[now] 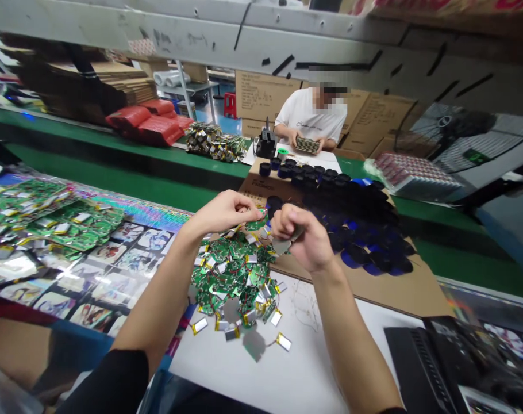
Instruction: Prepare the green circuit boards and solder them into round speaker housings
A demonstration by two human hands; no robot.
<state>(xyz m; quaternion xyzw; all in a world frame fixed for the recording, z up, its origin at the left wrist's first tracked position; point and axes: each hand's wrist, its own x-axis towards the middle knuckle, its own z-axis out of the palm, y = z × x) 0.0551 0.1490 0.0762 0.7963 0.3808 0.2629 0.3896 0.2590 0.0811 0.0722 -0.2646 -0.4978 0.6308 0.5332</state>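
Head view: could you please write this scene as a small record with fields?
Left hand: pinching a small green board
Right hand: curled by a pale flat piece; grip unclear
Pile: green boards and silver cells on a white surface
Beside pile: dark round parts on cardboard
Across: person holding a stack

Circuit boards (238, 270) show green, batteries (284, 341) silver-and-yellow.

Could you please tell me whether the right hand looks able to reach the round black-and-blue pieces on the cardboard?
Probably yes: the round black-and-blue pieces spread over the cardboard close beside the right hand, with nothing visible blocking the way, though its curled fingers would likely have to open first.
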